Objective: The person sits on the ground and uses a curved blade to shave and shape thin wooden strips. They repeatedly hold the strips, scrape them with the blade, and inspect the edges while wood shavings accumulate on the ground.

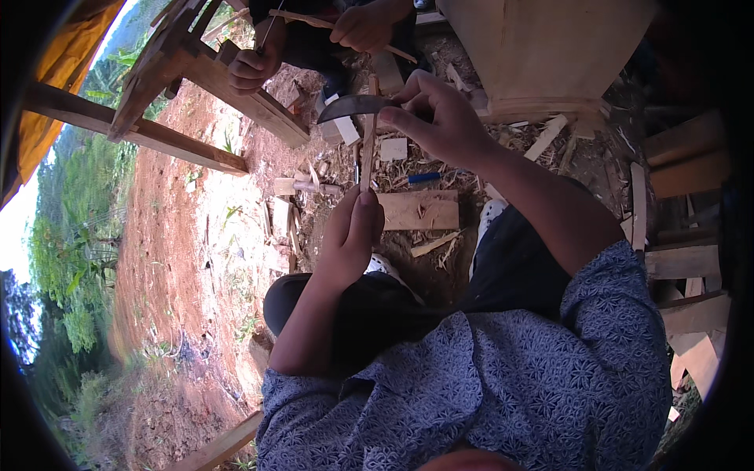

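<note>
My left hand [351,235] is closed round the lower end of a narrow wooden stick [367,153], which points away from me. Across the stick's far part lies a curved dark knife [349,105], its tip toward the left. My right hand [440,119] pinches the knife at its right end; the handle is mostly hidden by the fingers. Blade and stick overlap in view, and I cannot tell how deep the edge sits. Below them on the ground is a flat wooden board [419,210], between my feet and the shavings.
A co-worker's hands [363,28] hold another stick [310,20] and a thin tool at the top. A large wooden panel [542,47] stands far right. A mallet-like wooden piece [302,186], a blue object [424,178] and offcuts lie among shavings. Timber beams [188,149] cross at left.
</note>
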A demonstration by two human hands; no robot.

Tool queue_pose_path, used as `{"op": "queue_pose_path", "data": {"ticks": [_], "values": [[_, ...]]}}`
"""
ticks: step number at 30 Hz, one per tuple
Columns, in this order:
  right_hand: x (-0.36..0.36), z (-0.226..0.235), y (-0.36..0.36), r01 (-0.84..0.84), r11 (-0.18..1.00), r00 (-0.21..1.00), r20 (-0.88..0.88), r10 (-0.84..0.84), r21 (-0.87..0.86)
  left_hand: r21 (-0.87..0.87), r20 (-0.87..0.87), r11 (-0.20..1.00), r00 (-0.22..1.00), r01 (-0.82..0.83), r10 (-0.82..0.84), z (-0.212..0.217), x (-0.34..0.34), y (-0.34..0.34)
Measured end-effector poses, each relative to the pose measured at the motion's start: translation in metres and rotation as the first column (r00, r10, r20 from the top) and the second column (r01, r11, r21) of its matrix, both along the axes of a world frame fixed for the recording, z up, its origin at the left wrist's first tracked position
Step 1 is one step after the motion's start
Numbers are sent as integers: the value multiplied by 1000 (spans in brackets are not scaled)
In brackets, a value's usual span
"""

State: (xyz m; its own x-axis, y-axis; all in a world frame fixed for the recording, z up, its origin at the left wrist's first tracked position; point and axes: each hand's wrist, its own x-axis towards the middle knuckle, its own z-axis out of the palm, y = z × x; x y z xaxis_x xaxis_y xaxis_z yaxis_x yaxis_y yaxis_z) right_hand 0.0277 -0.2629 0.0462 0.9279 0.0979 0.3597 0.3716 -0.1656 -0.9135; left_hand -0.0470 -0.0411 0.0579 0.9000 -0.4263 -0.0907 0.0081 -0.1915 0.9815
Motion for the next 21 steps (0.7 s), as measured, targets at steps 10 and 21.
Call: {"op": "queue_pose_path", "data": {"ticks": [10,21], "values": [[28,44,-119,460,811,825,164,-541,362,-88,192,970,959,227,-207,33,-38,13],[-10,31,-68,11,842,978,-182,104,539,74,98,997,995,10,-18,14,-21,-3]]}}
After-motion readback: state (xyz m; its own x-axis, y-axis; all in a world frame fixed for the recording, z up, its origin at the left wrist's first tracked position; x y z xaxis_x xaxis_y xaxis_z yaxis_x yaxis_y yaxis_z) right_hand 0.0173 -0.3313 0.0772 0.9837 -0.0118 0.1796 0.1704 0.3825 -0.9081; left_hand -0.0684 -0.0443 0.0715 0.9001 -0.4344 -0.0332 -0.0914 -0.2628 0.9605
